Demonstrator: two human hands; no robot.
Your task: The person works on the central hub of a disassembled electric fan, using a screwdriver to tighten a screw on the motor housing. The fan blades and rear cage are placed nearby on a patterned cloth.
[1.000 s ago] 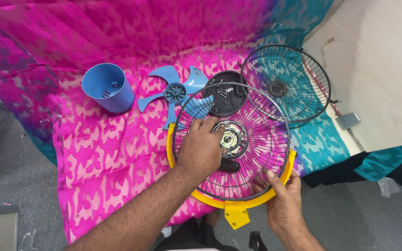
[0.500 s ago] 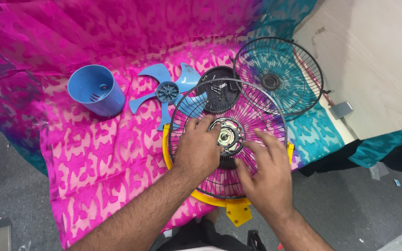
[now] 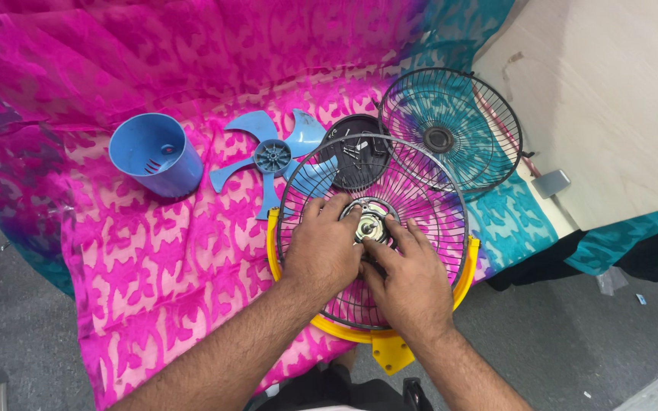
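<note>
Both our hands rest on the yellow-rimmed black wire fan guard (image 3: 390, 228) — left hand (image 3: 321, 251) and right hand (image 3: 409, 278) flank the silver metal motor hub (image 3: 368, 227), fingers touching, nothing clenched.

Motor hub (image 3: 369, 226) is partly covered by left hand (image 3: 321, 251) and right hand (image 3: 409, 281). Fingertip contact there can't be resolved. Small parts in black cover (image 3: 356, 156) are too small to identify. Yellow bracket (image 3: 391, 352) is partly hidden by the right forearm.

You see no packages, labels, signs or screens in this view; nothing on the patterned cloth or the pale panel beside it carries a readable marking.
</note>
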